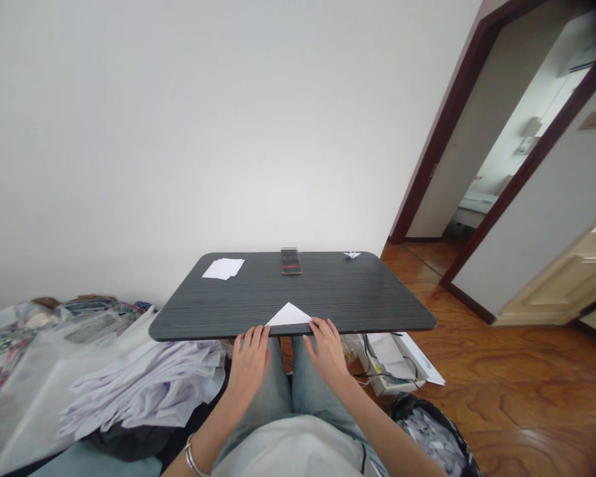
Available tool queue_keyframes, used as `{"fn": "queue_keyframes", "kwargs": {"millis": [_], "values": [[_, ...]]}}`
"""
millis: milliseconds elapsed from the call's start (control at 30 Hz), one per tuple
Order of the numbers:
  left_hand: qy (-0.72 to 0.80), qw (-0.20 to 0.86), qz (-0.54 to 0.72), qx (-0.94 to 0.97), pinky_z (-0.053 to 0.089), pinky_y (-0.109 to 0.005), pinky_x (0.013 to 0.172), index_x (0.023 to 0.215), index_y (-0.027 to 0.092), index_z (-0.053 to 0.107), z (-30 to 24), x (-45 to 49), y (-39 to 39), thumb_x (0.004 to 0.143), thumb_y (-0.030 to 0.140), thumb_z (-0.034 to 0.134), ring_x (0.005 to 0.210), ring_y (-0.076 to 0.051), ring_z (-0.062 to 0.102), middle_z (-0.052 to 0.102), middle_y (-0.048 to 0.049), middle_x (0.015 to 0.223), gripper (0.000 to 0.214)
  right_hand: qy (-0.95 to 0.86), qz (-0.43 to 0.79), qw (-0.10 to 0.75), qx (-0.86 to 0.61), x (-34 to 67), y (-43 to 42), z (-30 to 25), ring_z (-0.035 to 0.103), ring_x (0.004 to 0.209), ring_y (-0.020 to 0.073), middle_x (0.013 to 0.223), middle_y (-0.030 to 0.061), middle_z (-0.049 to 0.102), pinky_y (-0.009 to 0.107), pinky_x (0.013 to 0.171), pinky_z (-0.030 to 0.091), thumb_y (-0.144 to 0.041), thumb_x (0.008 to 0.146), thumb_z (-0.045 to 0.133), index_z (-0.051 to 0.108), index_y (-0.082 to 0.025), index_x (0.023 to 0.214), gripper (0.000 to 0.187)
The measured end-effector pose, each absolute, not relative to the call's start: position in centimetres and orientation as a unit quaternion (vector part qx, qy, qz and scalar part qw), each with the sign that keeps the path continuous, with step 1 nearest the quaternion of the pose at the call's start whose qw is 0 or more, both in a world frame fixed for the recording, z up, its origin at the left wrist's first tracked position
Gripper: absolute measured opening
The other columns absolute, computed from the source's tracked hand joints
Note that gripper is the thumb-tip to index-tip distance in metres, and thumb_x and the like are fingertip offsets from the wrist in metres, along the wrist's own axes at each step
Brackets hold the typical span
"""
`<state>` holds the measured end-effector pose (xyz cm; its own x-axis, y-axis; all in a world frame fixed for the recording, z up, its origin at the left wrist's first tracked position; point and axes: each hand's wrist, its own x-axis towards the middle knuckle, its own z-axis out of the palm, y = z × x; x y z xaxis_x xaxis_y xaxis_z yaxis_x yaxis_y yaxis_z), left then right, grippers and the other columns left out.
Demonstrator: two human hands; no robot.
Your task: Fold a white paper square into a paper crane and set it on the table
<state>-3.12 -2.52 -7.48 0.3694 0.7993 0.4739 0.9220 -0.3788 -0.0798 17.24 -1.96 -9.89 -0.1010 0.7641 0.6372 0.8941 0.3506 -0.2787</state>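
Note:
A white sheet of paper folded into a triangle (289,315) lies at the near edge of the dark table (328,291), its peak pointing away from me. My left hand (251,354) rests at the table edge, fingers stretched out, with fingertips at the triangle's left corner. At the right corner, my right hand (325,348) has its fingers extended and lying on the paper's tip. Neither hand is closed around anything.
White paper sheets (223,268) lie at the table's back left. A phone on a stand (291,262) is at back centre, a folded paper bird (351,254) at back right. Crumpled cloth (149,384) is piled at left; a box (390,364) and lined bin (432,434) stand at right.

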Motion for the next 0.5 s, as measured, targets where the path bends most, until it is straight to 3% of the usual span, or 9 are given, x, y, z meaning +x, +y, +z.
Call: {"fn": "queue_keyframes", "kwargs": {"millis": [500], "values": [[-0.533, 0.179, -0.188, -0.806, 0.032, -0.045, 0.096, 0.125, 0.009, 0.048, -7.8, -3.08, -2.67, 0.085, 0.016, 0.037, 0.113, -0.027, 0.047, 0.055, -0.0156, 0.123, 0.042, -0.719, -0.057, 0.405, -0.561, 17.36, -1.72, -10.31, 0.054, 0.108, 0.0253, 0.112, 0.0141, 0.058, 0.048, 0.099, 0.039, -0.024, 0.088, 0.043, 0.056, -0.014, 0.114, 0.031]]}}
